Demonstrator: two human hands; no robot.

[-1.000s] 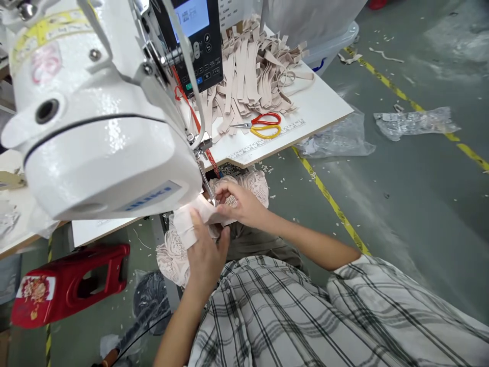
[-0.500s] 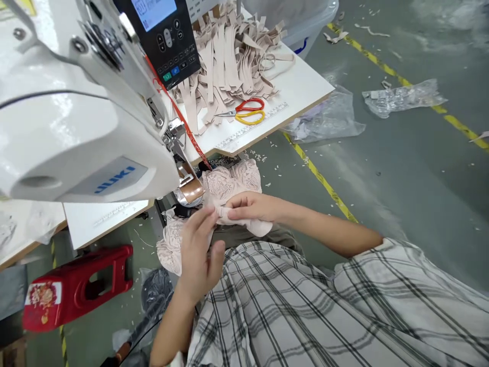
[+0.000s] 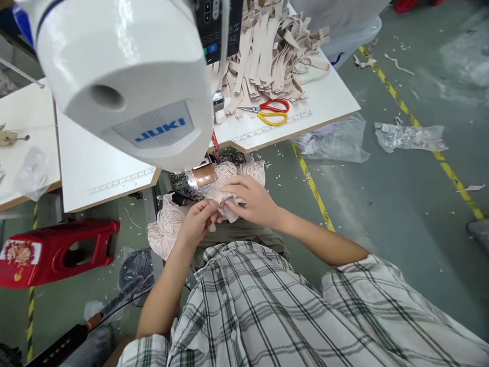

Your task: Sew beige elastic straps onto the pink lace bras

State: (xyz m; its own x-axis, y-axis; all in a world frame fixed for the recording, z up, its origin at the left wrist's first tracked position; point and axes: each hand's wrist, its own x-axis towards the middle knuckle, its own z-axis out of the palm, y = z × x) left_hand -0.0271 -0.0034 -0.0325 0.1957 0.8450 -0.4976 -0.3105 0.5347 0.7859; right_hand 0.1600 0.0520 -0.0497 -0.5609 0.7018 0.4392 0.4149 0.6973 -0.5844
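Note:
A pale pink lace garment hangs over my lap below the head of a white sewing machine. My left hand pinches a fold of the lace just in front of the machine's copper-coloured presser part. My right hand is closed on the same piece from the right, its fingertips meeting the left hand's. More of the lace bunches up behind my right hand.
On the white table lie a heap of beige fabric strips and red-and-yellow scissors. A red plastic stool stands on the floor at left. Plastic bags and yellow floor tape lie at right.
The view has swung so the machine head fills the upper left. My two hands have drawn together on the lace, and the left hand's fingers have closed into a pinch.

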